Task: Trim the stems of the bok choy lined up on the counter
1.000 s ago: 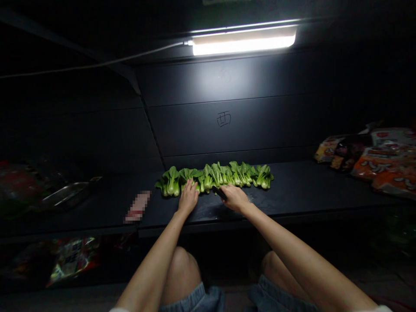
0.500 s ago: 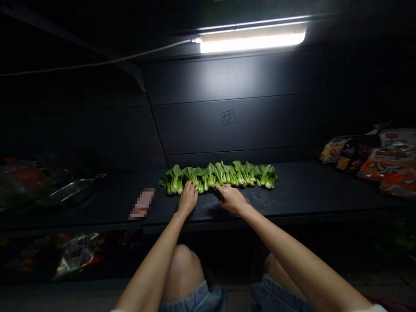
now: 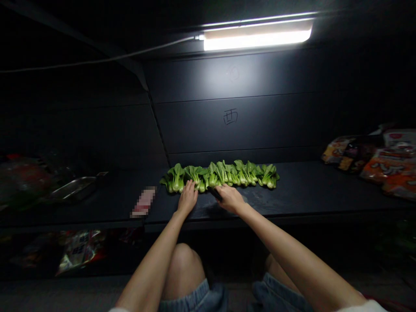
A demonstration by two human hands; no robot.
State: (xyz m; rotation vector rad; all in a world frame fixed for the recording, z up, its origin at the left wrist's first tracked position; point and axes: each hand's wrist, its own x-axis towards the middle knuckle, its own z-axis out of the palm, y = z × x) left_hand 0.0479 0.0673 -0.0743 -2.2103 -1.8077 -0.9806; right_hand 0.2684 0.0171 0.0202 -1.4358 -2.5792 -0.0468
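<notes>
A row of green bok choy (image 3: 242, 174) lies on the dark shelf (image 3: 292, 199), leaves toward the back panel and pale stem ends facing me. My left hand (image 3: 188, 198) reaches to the stem ends left of the row's middle, fingers stretched out and touching or very near them. To its right, my right hand (image 3: 230, 198) is closed around a narrow black object (image 3: 215, 193), which points up and left toward the stems. Its far end does not show clearly, so I cannot tell its kind.
A blurred-out pink and white item (image 3: 144, 202) lies left of the bok choy. Farther left is a metal tray (image 3: 74, 188). Snack bags (image 3: 390, 167) are piled at the right; another bag (image 3: 79, 249) sits on the lower shelf. A lit tube lamp (image 3: 258, 39) hangs above.
The view has shifted, so the shelf and bok choy appear slightly farther right. Against the row, my right hand and the black object have moved a little left. My left hand keeps nearly the same pose.
</notes>
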